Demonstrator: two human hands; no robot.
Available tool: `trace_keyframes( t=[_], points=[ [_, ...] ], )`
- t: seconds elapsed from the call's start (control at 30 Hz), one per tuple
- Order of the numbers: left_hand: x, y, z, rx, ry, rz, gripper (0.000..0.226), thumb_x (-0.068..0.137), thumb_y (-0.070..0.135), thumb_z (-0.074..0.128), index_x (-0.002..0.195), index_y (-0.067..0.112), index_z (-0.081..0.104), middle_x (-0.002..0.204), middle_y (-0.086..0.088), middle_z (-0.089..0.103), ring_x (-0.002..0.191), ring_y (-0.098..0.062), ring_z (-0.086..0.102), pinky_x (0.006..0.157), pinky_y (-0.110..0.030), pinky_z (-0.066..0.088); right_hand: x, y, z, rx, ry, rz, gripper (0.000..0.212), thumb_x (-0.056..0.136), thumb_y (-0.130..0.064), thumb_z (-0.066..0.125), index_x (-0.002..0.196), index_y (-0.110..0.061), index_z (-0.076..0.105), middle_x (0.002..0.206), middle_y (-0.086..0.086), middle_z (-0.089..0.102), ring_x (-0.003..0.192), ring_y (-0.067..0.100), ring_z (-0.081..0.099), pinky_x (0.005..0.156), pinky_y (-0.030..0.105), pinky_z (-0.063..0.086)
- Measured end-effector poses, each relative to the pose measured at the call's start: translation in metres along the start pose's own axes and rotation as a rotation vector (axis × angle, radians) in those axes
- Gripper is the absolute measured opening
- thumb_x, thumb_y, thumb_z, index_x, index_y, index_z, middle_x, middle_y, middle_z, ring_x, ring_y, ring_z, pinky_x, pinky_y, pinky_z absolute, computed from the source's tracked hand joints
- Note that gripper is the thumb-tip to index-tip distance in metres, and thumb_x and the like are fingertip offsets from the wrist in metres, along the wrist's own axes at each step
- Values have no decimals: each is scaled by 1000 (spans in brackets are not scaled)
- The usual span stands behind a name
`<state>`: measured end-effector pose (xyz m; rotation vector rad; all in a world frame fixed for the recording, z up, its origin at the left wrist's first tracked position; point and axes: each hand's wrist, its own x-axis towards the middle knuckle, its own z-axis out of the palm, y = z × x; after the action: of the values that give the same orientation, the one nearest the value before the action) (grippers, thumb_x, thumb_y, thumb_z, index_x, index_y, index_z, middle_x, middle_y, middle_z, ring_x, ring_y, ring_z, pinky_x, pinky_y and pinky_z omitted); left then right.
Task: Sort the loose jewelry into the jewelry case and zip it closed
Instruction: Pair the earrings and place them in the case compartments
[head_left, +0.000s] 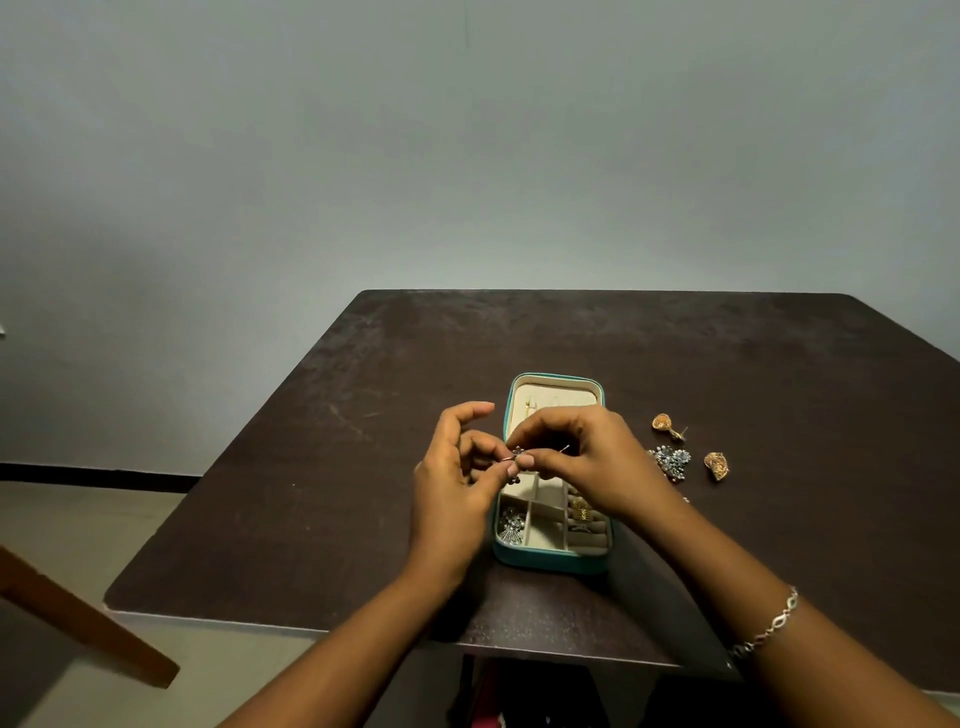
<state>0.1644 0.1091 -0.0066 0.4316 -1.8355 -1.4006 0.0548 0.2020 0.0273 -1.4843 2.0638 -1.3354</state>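
Note:
A teal jewelry case (551, 562) lies open on the dark table, its cream compartments holding a silver piece (511, 526) at front left and gold rings (581, 509) on the right. Above the case, my left hand (457, 488) and my right hand (582, 457) both pinch a small silver earring (518, 453) between their fingertips. On the table to the right of the case lie two gold earrings (667, 425) (717, 464) and a silver flower-shaped earring (672, 461).
The brown table (363, 467) ends at a front edge close to me and stands against a plain grey wall. A wooden bar (88, 621) slants at lower left over the floor. A bracelet (769, 626) circles my right wrist.

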Motion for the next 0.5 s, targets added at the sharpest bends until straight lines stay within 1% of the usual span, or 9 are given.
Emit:
trace_keyframes(
  t=[0.07, 0.1, 0.17, 0.23, 0.27, 0.3, 0.37, 0.4, 0.5],
  points=[
    [-3, -2, -1, -19, -2, 5, 44, 79, -2, 65, 106, 28, 51, 74, -2, 65, 73, -11, 64, 69, -24, 52, 2, 1, -1, -12, 4, -8, 12, 77, 1, 68, 81, -9, 71, 70, -7, 66, 68, 2, 62, 67, 19, 53],
    [-5, -4, -2, -31, 19, 3, 38, 82, 0, 63, 107, 27, 52, 75, -3, 66, 75, -12, 64, 70, -25, 52, 3, 2, -2, -17, -8, -3, 13, 76, 2, 68, 81, -9, 71, 70, -6, 67, 69, 2, 63, 67, 17, 53],
    [-10, -14, -5, -17, 106, -23, 26, 89, 4, 55, 106, 24, 55, 79, -1, 68, 82, -16, 64, 71, -29, 50, 4, 3, -5, -65, -83, -22, 13, 76, 2, 68, 82, -8, 72, 74, -2, 69, 70, 1, 63, 70, 17, 53],
    [-12, -27, -8, 37, 183, -81, 23, 92, 5, 49, 101, 25, 56, 81, 3, 68, 84, -17, 62, 71, -31, 48, 5, 5, -6, -199, -187, -120, 13, 76, 2, 69, 84, -8, 73, 78, -4, 69, 71, -5, 60, 70, 10, 48],
    [-12, -32, -9, 67, 195, -102, 25, 92, 4, 48, 98, 27, 56, 83, 4, 68, 83, -15, 62, 72, -28, 47, 6, 6, -5, -268, -233, -178, 15, 76, 2, 68, 84, -9, 73, 80, -4, 69, 72, -7, 58, 69, 7, 44],
    [-12, -36, -10, 94, 194, -111, 27, 92, 3, 48, 96, 29, 56, 84, 4, 67, 83, -12, 62, 71, -23, 48, 6, 7, -3, -332, -276, -227, 15, 77, 1, 67, 85, -10, 73, 81, -3, 69, 73, -6, 57, 68, 7, 42],
    [-11, -40, -12, 131, 175, -123, 28, 91, 1, 49, 95, 28, 56, 85, 4, 67, 82, -4, 62, 70, -12, 47, 9, 7, -2, -450, -350, -313, 12, 80, -5, 64, 84, -13, 72, 81, 0, 69, 73, 3, 59, 67, 17, 44],
    [-10, -41, -12, 146, 161, -129, 26, 90, 1, 50, 96, 26, 57, 86, 4, 67, 82, -1, 62, 69, -9, 46, 10, 6, -2, -502, -377, -366, 11, 80, -8, 63, 83, -14, 72, 79, 1, 68, 72, 10, 61, 65, 23, 46],
    [-10, -43, -12, 179, 131, -145, 22, 90, 2, 50, 95, 21, 60, 88, 7, 66, 84, 3, 61, 71, -12, 48, 16, 4, -2, -643, -458, -481, 13, 77, -4, 63, 83, -12, 71, 79, 5, 67, 74, 21, 63, 62, 33, 51]
  ],
)
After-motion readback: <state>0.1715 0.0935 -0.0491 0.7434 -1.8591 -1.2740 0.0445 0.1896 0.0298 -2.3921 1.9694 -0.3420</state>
